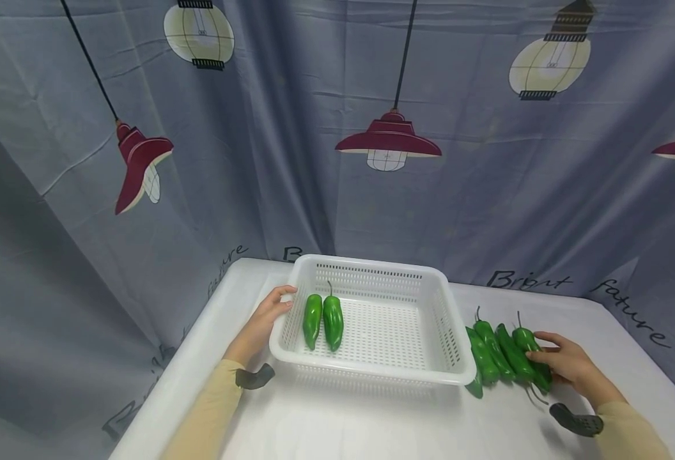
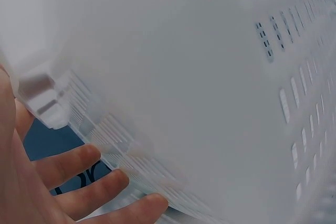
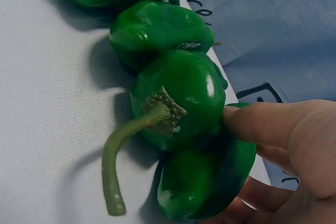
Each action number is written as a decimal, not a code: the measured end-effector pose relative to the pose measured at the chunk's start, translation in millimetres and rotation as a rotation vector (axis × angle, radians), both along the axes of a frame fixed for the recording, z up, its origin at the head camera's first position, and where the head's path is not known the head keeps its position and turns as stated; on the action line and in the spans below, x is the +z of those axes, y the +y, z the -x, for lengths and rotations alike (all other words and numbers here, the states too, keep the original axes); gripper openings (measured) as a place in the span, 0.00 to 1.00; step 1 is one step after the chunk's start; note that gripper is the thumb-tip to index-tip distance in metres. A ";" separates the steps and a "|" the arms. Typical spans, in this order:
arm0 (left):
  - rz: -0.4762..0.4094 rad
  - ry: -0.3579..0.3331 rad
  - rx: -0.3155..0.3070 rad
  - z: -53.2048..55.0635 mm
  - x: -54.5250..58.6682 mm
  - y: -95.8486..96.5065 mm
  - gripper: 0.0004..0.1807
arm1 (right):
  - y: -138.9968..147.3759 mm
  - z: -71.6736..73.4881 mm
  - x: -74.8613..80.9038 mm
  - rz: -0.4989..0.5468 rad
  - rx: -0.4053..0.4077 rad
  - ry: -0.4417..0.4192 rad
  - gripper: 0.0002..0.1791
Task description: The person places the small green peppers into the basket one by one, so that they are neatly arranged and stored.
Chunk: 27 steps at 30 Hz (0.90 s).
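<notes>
A white perforated basket (image 1: pixel 372 370) stands on the table. Inside it, at its left end, two green peppers (image 1: pixel 333 322) lie side by side. The left hand (image 1: pixel 263 322) is at the basket's left side, its fingertips touching the rim; in the left wrist view the spread fingers (image 2: pixel 113 182) lie along the basket's edge. To the basket's right is a row of several green peppers (image 1: pixel 512 358). At the row's right end the right hand (image 1: pixel 564 361) grips the outermost green pepper (image 3: pixel 205 182), thumb on one side and fingers around the other. A stemmed pepper (image 3: pixel 181 95) touches it.
The white tablecloth (image 1: pixel 337 421) covers the table. A grey-blue curtain (image 1: pixel 291 191) printed with lamps and lettering hangs behind it. The basket's right wall (image 1: pixel 449 332) stands between the peppers inside and the row outside. A dark band (image 1: pixel 576 421) sits on each wrist.
</notes>
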<state>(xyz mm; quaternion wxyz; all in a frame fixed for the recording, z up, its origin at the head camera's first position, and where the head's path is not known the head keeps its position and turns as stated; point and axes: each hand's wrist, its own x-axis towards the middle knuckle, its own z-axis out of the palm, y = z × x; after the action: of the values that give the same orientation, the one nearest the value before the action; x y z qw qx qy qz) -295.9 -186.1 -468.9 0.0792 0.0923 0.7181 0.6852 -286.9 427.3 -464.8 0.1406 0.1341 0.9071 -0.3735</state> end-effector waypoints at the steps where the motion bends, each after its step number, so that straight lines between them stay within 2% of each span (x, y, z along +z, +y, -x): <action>1: -0.003 0.002 -0.001 0.2 0.0 0.1 0.23 | -0.8 -0.2 0.6 -0.008 0.002 0.003 0.52; 11: -0.028 -0.013 -0.005 1.9 -0.8 0.8 0.22 | -3.0 -2.6 4.3 -0.011 0.016 0.040 0.48; 27: -0.016 -0.007 -0.008 0.2 -0.2 0.8 0.23 | 5.9 -5.6 9.1 0.114 -0.016 0.048 0.45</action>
<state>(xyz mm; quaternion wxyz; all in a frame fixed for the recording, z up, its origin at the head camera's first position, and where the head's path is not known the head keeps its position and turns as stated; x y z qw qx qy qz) -296.1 -185.3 -469.1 0.0836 0.0934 0.7120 0.6909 -281.3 433.1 -455.8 0.1231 0.1239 0.8864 -0.4287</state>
